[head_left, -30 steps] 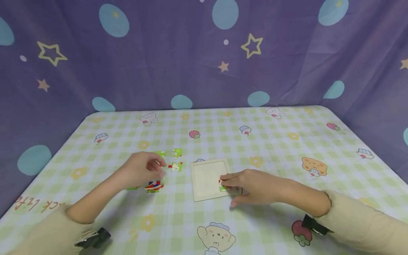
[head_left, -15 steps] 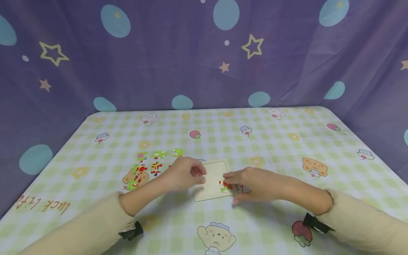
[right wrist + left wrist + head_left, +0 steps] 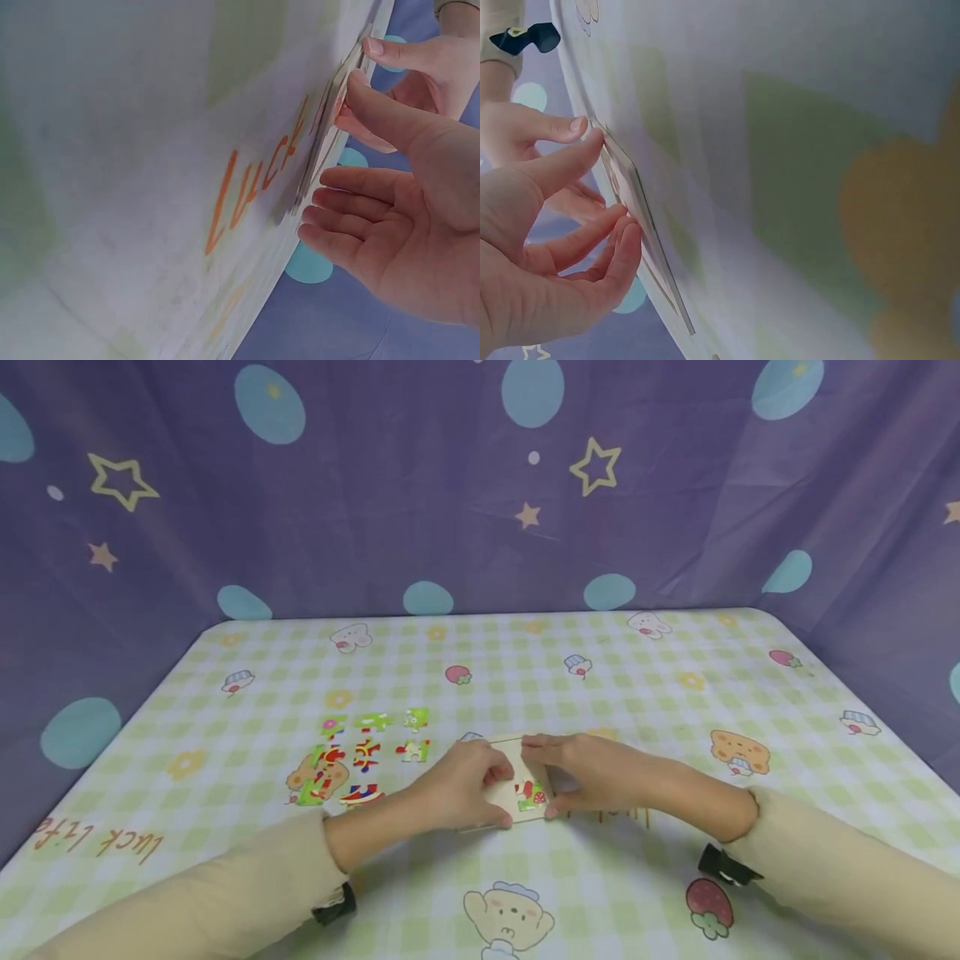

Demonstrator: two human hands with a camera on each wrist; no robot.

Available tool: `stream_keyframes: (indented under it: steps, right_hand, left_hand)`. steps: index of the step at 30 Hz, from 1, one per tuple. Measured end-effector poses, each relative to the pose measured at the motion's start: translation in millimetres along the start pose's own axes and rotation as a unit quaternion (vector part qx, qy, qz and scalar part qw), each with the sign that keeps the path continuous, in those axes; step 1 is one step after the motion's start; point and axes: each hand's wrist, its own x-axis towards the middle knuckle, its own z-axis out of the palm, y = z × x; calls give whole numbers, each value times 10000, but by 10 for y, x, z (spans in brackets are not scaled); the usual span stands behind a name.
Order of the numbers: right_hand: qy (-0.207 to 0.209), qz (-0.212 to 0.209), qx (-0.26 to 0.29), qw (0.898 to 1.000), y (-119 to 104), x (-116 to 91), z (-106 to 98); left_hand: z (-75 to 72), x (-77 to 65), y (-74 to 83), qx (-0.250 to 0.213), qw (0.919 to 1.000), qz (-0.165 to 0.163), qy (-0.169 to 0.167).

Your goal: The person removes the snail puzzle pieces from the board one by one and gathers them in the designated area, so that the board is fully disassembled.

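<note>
A small pale square puzzle board (image 3: 498, 793) with a raised rim lies mid-table. One puzzle piece (image 3: 531, 796), green with red and white, sits in its near right corner. My left hand (image 3: 467, 785) is over the board's left part, its thumb tip by the near edge and the other fingers bent down toward the face. From the right, my right hand (image 3: 596, 777) spans the board's side: thumb at the near right corner, fingers at the far right. The right wrist view shows that thumb (image 3: 358, 81) at the board's edge and the other fingers loosely extended. No piece shows in either hand.
Several loose puzzle pieces (image 3: 366, 754), green, red and blue, lie in rows left of the board. The table wears a green-and-white checked cloth (image 3: 637, 893) with printed cartoons. A purple curtain (image 3: 450, 510) hangs behind the far edge.
My left hand has moved right from the loose pieces to the board. My right hand's fingers have shifted off the placed piece to the board's far right, leaving the piece more visible.
</note>
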Motion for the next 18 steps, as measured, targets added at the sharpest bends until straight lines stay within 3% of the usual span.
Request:
stream_keyframes:
  steps: [6, 18]
  right_hand:
    - [-178, 316, 101, 9993, 14, 25, 4]
    - [-180, 389, 43, 9991, 18, 16, 5]
  left_hand:
    - [-11, 10, 8, 124, 9999, 90, -18]
    - [-20, 32, 63, -38, 9997, 163, -167]
